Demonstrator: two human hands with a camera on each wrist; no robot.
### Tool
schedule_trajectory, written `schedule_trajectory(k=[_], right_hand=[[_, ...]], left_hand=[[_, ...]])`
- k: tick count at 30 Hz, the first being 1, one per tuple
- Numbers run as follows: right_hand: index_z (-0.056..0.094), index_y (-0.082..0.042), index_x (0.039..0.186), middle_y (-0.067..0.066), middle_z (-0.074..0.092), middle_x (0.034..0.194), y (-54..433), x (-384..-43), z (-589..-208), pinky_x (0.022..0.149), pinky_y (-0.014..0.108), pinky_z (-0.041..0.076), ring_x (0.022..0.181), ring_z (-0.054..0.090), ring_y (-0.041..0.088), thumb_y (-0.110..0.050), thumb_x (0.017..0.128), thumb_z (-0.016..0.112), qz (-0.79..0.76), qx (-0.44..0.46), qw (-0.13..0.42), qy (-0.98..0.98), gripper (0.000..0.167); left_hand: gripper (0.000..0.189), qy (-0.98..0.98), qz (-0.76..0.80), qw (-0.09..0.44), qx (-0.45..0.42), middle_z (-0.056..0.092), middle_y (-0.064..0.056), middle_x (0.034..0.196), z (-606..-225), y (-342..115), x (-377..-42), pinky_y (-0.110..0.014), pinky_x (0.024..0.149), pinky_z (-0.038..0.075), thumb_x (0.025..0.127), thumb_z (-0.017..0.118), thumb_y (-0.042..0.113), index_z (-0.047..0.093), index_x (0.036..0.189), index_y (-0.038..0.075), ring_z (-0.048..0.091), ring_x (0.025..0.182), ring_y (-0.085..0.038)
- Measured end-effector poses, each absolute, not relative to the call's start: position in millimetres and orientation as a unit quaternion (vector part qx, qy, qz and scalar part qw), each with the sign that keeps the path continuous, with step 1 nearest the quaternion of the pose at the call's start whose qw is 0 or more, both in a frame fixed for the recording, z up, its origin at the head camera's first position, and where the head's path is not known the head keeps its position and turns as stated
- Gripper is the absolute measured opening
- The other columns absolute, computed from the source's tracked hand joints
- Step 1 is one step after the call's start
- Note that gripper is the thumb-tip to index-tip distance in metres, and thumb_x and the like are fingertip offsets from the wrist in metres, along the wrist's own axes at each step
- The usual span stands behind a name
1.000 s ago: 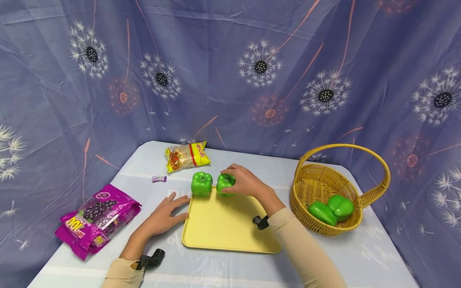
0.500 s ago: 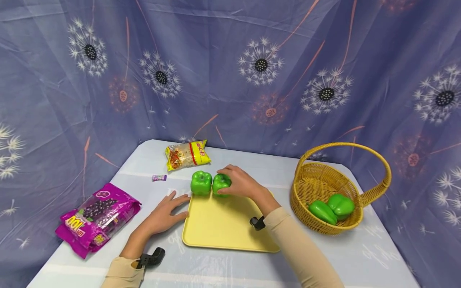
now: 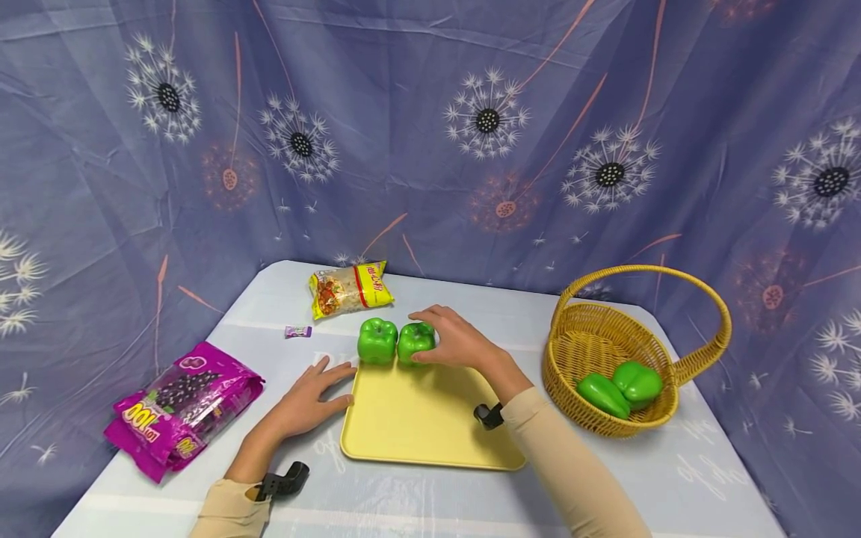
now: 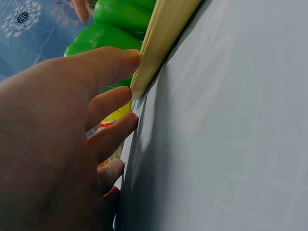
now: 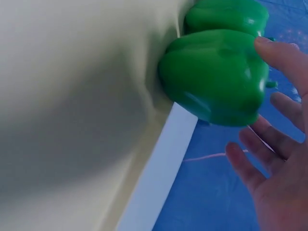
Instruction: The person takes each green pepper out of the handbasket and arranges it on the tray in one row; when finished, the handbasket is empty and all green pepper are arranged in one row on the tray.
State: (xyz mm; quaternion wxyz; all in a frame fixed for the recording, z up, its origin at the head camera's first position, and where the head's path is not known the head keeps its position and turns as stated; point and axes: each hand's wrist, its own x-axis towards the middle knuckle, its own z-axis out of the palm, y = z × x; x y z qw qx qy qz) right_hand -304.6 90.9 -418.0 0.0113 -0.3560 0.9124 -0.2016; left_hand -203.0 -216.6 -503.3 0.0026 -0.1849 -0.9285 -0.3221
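From my remote station I am seeing green peppers (image 3: 377,341) gleaming, smooth and glossy like moulded plastic, a plastic-looking yellow tray (image 3: 430,426) showing a smooth, matt face, a wicker basket (image 3: 566,402) presenting rough weave, a purple bag (image 3: 191,403) and a yellow packet (image 3: 350,290) glinting in shiny film, and a backdrop (image 3: 403,112) hanging in creased cloth.

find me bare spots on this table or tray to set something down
Free: the middle of the tray, in front of two green peppers; the near table between the sleeves; the far table between yellow packet and basket. Crowded: the tray's far left corner, by peppers, left hand and right hand.
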Motion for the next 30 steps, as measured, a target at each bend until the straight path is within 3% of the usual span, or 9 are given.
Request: schedule_trajectory(k=[6,13,22,30], right_hand=[[0.053,-0.029,0.136,-0.007,0.048,0.134,107,-301,-403,0.101,0.038,0.040,0.125,0.042,0.014,-0.050,0.079,0.074,-0.206,-0.358,-0.005,0.911,0.064],[0.060,-0.026,0.129,-0.009,0.055,0.126,132,-297,-382,0.099,0.038,0.042,0.120,0.048,0.013,-0.043,0.083,0.073,-0.218,-0.380,-0.028,0.899,0.051],[0.060,-0.024,0.128,-0.006,0.055,0.126,174,-288,-366,0.092,0.039,0.046,0.114,0.051,0.014,-0.045,0.086,0.070,-0.210,-0.366,-0.021,0.906,0.047],[0.061,-0.025,0.127,-0.002,0.051,0.133,206,-279,-361,0.101,0.048,0.039,0.127,0.042,0.022,-0.041,0.086,0.072,-0.199,-0.335,-0.015,0.921,0.046]], left_hand=[[0.056,-0.928,-0.322,0.010,-0.188,0.046,-0.008,0.145,-502,-216,-203,-0.060,0.112,0.009,0.090,0.065,0.041,0.053,0.139,0.016,0.015,0.141,-0.043],[0.056,-0.926,-0.325,0.015,-0.191,0.047,-0.009,0.143,-502,-216,-203,-0.060,0.112,0.008,0.091,0.064,0.041,0.053,0.139,0.015,0.015,0.140,-0.045],[0.054,-0.925,-0.326,0.019,-0.194,0.048,-0.009,0.142,-504,-215,-202,-0.060,0.112,0.009,0.091,0.064,0.041,0.055,0.138,0.016,0.016,0.140,-0.045],[0.054,-0.925,-0.323,0.023,-0.197,0.049,-0.010,0.142,-506,-216,-203,-0.059,0.112,0.008,0.090,0.066,0.040,0.055,0.138,0.015,0.017,0.140,-0.044]])
